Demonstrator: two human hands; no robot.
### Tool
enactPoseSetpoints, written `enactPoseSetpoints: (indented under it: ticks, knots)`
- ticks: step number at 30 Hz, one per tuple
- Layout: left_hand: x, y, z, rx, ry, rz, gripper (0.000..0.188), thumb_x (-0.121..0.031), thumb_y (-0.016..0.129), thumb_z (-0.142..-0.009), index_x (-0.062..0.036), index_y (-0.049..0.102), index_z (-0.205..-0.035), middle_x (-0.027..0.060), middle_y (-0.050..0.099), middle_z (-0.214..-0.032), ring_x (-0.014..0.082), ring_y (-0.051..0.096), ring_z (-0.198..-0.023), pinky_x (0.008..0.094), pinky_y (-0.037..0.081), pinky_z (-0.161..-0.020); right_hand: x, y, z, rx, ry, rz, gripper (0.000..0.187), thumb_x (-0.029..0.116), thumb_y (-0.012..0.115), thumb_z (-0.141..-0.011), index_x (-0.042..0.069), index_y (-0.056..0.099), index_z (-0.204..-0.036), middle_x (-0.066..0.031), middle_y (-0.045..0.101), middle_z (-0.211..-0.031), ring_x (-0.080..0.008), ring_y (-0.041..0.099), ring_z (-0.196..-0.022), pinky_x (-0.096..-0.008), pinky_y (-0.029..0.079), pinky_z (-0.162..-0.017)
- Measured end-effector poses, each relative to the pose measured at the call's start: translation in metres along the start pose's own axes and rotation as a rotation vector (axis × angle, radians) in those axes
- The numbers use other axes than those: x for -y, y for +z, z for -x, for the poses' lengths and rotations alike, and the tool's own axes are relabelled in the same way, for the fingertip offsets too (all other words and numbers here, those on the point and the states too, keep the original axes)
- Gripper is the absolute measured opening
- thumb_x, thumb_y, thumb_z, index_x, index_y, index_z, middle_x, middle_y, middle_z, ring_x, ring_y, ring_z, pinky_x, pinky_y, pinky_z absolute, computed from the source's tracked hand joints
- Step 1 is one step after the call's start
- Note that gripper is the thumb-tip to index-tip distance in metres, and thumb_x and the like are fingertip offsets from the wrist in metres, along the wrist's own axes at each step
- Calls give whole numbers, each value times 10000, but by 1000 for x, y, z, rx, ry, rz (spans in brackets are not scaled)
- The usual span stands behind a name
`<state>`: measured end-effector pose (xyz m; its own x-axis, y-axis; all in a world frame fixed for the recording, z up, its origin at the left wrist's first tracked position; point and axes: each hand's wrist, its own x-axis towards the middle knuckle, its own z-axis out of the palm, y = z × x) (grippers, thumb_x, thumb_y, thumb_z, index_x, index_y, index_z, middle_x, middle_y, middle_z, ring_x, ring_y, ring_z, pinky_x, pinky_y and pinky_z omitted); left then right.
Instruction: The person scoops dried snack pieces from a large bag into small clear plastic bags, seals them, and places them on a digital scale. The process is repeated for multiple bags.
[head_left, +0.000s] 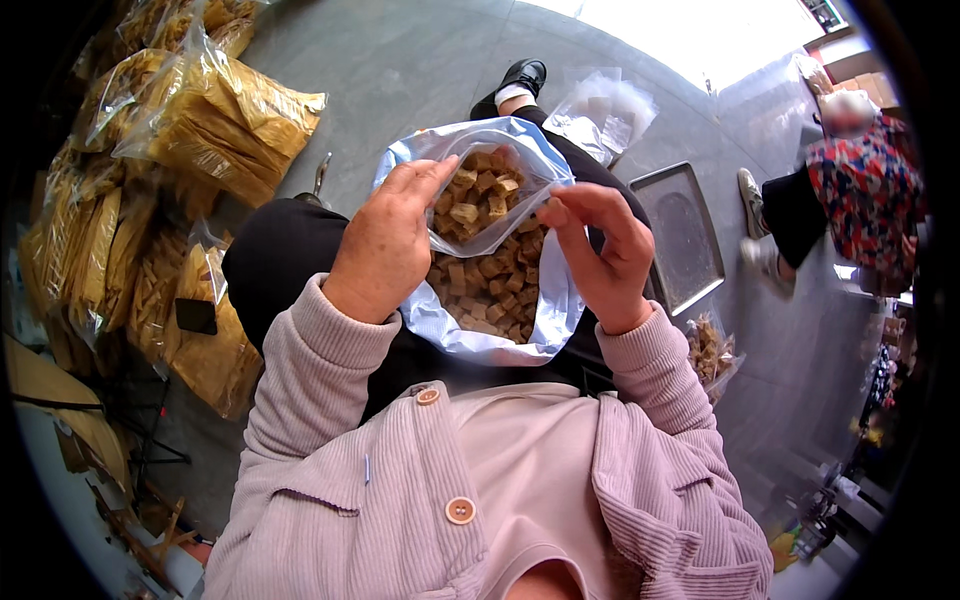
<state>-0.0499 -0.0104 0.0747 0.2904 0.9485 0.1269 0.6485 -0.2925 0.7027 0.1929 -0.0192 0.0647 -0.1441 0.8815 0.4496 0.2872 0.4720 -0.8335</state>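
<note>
On my lap lies a large white-and-blue bag, its mouth wide, with many brown chunky cubes inside. Over it I hold a small clear plastic bag that contains more of the same cubes. My left hand is closed on the left edge of the clear bag's mouth, thumb and fingers together near the top. At the opposite edge my right hand pinches the film between thumb and fingertips. The lower part of the large bag rests between my thighs.
Clear bags of yellow-brown sheets are piled on the left, with a phone on one. A metal tray and a bag of brown pieces lie right. Empty clear bags lie ahead; another person is far right.
</note>
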Motion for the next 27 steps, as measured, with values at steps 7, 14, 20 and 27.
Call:
enactPoseSetpoints:
  ticks: [7,14,20,27]
  knots:
    - [-2,0,0,1,-1,2,616,158,477,-829,-62,546,-1400,156,573,-1281,257,653,-966,330,521,-897,-20,22,39,456,55,538,264,171,705,-863,56,633,-1089,-137,638,-993,-327,635,-930,-415,525,-809]
    - [-1,1,-2,7,-9,4,609,168,478,-828,-57,557,-1388,159,574,-1277,257,661,-981,330,526,-899,-25,48,47,678,59,478,326,108,682,-844,62,602,-1156,-160,576,-1089,-344,614,-1014,-437,518,-866]
    - [0,1,-2,13,-2,-11,601,171,483,-831,-53,561,-1382,159,575,-1281,261,657,-984,331,528,-902,-33,44,49,604,156,417,372,55,708,-824,88,595,-1177,-138,595,-1049,-319,638,-941,-413,536,-831]
    - [0,0,0,24,-13,-14,608,181,482,-830,-58,565,-1384,152,573,-1290,256,646,-1005,336,532,-901,-30,39,42,289,596,-494,321,120,694,-955,70,559,-1241,-34,646,-932,-85,639,-789,-231,530,-736]
